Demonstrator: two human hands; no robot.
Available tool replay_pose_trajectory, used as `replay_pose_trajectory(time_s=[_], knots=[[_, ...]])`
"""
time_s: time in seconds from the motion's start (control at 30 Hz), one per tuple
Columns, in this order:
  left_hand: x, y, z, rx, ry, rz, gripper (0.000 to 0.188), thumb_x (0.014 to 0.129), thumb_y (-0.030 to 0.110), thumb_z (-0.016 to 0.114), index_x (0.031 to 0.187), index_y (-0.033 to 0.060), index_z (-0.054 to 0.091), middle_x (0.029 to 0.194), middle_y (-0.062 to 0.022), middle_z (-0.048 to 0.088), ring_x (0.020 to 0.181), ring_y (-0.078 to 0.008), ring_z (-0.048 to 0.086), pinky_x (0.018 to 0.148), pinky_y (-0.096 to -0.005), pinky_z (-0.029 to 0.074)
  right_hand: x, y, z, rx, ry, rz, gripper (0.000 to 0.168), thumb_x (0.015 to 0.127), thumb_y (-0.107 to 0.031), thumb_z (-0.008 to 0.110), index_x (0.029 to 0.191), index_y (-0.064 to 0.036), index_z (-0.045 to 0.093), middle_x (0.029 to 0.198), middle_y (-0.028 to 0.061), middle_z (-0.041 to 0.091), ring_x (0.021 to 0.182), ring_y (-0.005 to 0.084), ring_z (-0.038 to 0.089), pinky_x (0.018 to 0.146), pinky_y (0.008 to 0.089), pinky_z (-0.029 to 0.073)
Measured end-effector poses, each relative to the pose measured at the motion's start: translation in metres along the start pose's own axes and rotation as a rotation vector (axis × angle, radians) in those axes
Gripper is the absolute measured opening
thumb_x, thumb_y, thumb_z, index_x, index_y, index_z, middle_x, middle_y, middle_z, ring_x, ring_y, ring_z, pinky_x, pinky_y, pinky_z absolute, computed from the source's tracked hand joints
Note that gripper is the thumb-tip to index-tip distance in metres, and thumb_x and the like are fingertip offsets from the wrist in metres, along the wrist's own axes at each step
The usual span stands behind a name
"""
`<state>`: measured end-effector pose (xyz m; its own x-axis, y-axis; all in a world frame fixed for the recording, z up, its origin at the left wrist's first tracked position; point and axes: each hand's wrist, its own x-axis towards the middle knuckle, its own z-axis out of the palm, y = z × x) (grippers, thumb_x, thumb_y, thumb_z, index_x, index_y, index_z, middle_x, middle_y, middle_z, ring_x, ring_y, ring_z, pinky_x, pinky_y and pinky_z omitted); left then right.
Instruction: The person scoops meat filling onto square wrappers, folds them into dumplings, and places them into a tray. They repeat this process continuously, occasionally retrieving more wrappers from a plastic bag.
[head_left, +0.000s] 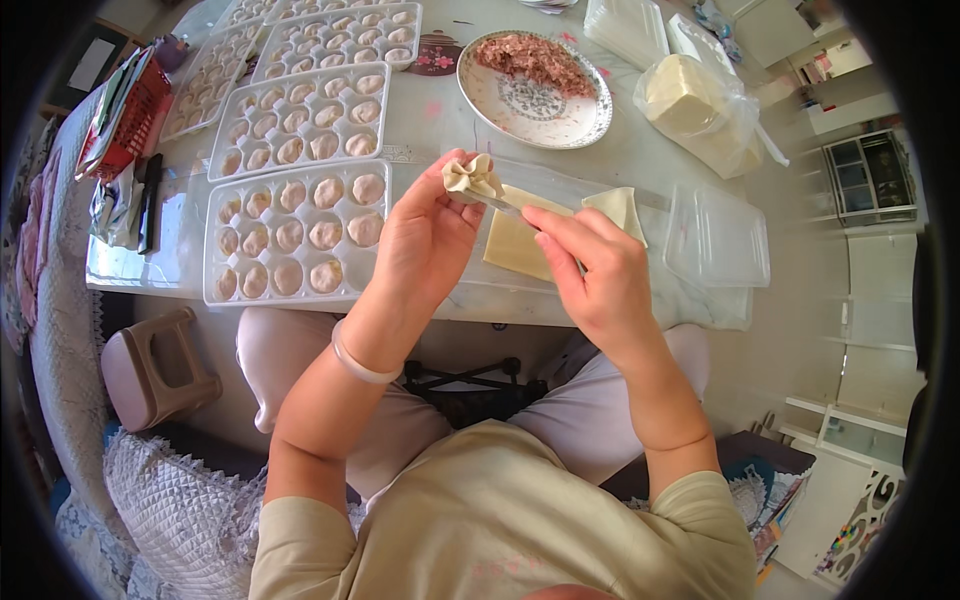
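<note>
My left hand (431, 232) holds a gathered wonton (471, 177) up above the table, its pale wrapper pleated in ruffles. My right hand (596, 266) grips a thin flat metal utensil (504, 206), whose far end touches or lies just beneath the wonton; the filling inside is hidden. Below the hands lies a stack of square dough wrappers (521, 244), and one loose wrapper (616, 210) rests to its right. Beyond them a patterned plate (480, 97) carries a mound of minced meat (534, 64). At left, the nearest plastic tray (352, 281) holds filled wontons in its round cells.
More wonton trays (300, 116) extend toward the back left. Bagged wrappers (694, 112) and clear plastic lids (716, 236) occupy the right side. A red basket (135, 112) stands at the left edge, with a plastic stool (161, 367) on the floor below.
</note>
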<state>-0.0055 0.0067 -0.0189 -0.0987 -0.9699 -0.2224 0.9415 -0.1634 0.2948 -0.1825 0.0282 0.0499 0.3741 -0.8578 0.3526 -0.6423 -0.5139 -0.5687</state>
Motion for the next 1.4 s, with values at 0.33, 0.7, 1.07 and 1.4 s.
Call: replay_pose_trajectory(time_s=[0.33,0.7,1.07,1.4], knots=[[0.000,-0.004,-0.002,-0.035,-0.177,-0.014,0.033,0.091,-0.002,0.045,0.123,-0.0030,0.043,0.114,-0.0152,0.053,0.116,-0.0288,0.051,0.102,-0.0378,0.045,0.003,0.003,-0.002,-0.061,0.003,0.013,0.019,0.084,-0.007,0.064,0.102,-0.007,0.069,0.075,0.0111,0.062,0.061,0.0292,0.061,0.052,0.0367,0.047],[-0.005,0.003,0.014,0.071,-0.072,0.061,0.034,0.094,0.005,0.039,0.127,-0.0032,0.041,0.122,-0.0186,0.053,0.122,-0.0330,0.051,0.105,-0.0416,0.043,0.001,0.004,-0.012,-0.217,0.017,-0.122,0.027,0.081,-0.005,0.067,0.107,-0.010,0.068,0.068,0.0046,0.054,0.054,0.0221,0.056,0.046,0.0333,0.044],[-0.005,0.003,0.008,0.245,-0.373,0.000,0.036,0.095,0.015,0.042,0.128,-0.0009,0.045,0.120,-0.0137,0.054,0.128,-0.0332,0.045,0.109,-0.0425,0.036,0.001,0.005,-0.023,-0.147,0.058,-0.124,0.024,0.080,-0.007,0.068,0.104,-0.011,0.070,0.069,0.0041,0.056,0.055,0.0218,0.056,0.047,0.0337,0.044],[-0.005,0.008,0.015,0.341,-0.487,-0.070,0.040,0.096,0.026,0.038,0.126,0.0004,0.048,0.127,-0.0199,0.054,0.128,-0.0334,0.046,0.107,-0.0425,0.038,0.006,0.013,-0.029,-0.107,0.081,-0.184,0.024,0.079,-0.008,0.071,0.102,-0.012,0.071,0.069,0.0024,0.056,0.055,0.0186,0.056,0.047,0.0322,0.043]])
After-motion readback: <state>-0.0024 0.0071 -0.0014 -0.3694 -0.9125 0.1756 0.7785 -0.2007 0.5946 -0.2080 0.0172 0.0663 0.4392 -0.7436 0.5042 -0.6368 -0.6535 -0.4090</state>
